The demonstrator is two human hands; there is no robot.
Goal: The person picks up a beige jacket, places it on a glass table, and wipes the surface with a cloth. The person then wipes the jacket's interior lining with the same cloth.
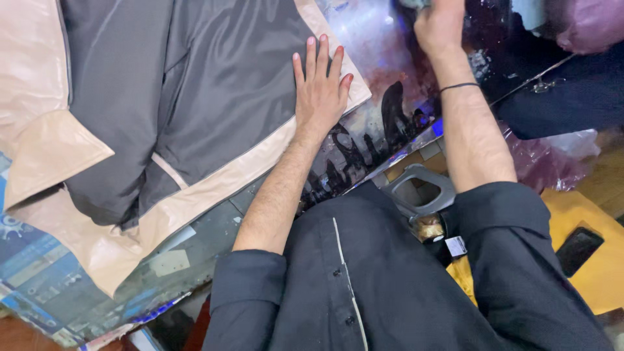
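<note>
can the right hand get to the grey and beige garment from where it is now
Probably yes. The right hand is up at the far edge of the table, off the garment, with only bare tabletop between them. The left hand lies flat on the garment's corner but does not block that path.

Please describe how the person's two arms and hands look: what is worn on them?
Both forearms are bare, with dark sleeves rolled up to about the elbow. The left hand has nails painted red or pink. The right hand wears no ring that I can see; a thin black band circles its wrist.
</note>
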